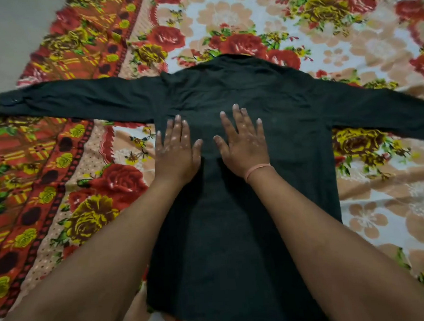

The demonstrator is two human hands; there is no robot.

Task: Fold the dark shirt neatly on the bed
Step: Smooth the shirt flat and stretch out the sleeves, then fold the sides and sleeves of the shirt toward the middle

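Shirt (pixel 245 207) spread back-up on bed (pixel 379 188), sleeves outstretched. Left hand (pixel 176 150) and right hand (pixel 244 141) flat, fingers spread, pressing mid-back, gripping nothing. Likely risk: uneven smoothing pushing fabric into creases, leaving crooked folds.

Shirt (pixel 245 207) plain dark, near-black with greenish cast, no print. Bedsheet (pixel 380 200) pale ground, peach flower outlines, red and yellow roses with green leaves; left border band orange-red with yellow plaid lines, dark dots. Wrist thread (pixel 257 169) pale pink. Floor (pixel 8 36) beige-grey.
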